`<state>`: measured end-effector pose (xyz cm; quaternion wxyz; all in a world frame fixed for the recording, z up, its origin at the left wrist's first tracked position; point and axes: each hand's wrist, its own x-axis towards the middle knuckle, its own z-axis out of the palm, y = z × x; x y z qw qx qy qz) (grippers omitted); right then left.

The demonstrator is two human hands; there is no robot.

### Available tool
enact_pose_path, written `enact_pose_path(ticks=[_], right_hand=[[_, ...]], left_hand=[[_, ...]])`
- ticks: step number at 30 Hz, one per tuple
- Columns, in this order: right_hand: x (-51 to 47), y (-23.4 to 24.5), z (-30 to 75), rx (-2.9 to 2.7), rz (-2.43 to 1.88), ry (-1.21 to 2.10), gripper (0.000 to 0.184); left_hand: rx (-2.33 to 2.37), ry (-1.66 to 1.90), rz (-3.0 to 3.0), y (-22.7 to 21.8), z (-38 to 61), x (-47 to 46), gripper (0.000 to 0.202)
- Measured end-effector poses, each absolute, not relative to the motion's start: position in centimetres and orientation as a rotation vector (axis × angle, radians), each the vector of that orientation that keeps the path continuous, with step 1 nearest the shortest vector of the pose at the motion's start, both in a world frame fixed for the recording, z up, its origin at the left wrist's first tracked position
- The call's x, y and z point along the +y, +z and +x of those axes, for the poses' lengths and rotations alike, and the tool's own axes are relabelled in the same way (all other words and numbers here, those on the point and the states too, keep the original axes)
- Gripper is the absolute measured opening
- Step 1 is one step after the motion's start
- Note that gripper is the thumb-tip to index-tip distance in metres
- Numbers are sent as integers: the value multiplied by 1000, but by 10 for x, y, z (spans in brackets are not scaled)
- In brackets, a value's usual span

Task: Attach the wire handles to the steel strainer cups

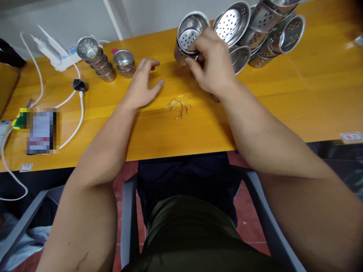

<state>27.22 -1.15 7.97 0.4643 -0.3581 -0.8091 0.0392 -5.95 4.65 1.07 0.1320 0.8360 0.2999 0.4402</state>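
Note:
My right hand (214,60) is at a perforated stainless-steel cup (187,26), thumb outside and bent fingers over its near rim, pinching it. That cup sits in another one, and my fingers hide part of the rim. My left hand (144,83) rests near the table with its fingers apart and nothing in them. Between the two hands lies a small loose pile of thin curved metal wires (180,105). Just left of my left hand stands a short stack of smaller perforated cups (124,62).
Several perforated cups (263,34) are heaped, some tilted, at the back right. A leaning stack of small cups (99,62) stands at the left by a white power strip (61,62). White cables and a blurred phone (42,130) lie on the yellow table (170,139).

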Motion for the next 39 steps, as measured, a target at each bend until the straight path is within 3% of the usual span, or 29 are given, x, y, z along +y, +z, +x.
enact_pose_path(ticks=[6,9,14,17,20,26,30,39], right_hand=[[-3,79,286,-2028,-879,153,21],[-10,81,281,-2021,-823,183,20],[-23,73,257,-1952,-775,322,39],[-32,65,240,-1974,-790,498,43],[-42,64,229,-1971,-837,648,42],[-58,84,227,-1941,-995,635,40],[-63,91,228,-1923,-957,631,42],[-59,82,230,-1893,-732,948,76]], left_hand=[[880,1277,2446,13,-63,45,62],[849,1298,2472,11,-64,47,80],[788,1231,2382,18,-53,32,117],[805,1181,2322,24,-40,17,128],[790,1213,2274,22,-31,12,122],[871,1248,2254,7,-32,24,105],[775,1277,2296,6,-36,29,107],[866,1253,2214,22,-29,11,96]])
